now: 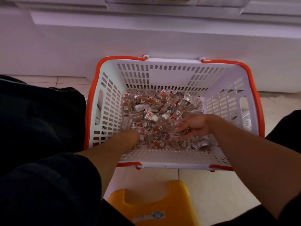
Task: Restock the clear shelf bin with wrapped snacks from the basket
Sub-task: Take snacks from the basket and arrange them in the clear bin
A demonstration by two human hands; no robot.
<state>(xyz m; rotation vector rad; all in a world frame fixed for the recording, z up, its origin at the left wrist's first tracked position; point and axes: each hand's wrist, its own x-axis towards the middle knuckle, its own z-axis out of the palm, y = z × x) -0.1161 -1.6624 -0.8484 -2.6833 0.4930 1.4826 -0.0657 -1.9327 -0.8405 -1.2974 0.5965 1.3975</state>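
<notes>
A white slotted basket (162, 75) with orange handles stands on the floor, its bottom covered with small clear-wrapped brown snacks (156, 108). Both my arms reach down into it. My left hand (136, 133) is pushed into the pile at the near left, and the wrappers hide its fingers. My right hand (193, 126) lies on the pile at the near right, palm turned leftward, fingers straight and spread among the wrappers. The clear shelf bin (241, 7) shows only as its lower edge at the very top of the view.
A white shelf base (146, 38) rises right behind the basket. A yellow plastic stool (151, 204) sits between my knees, near the basket's front rim. My dark trouser legs (40, 128) flank the basket on the tiled floor.
</notes>
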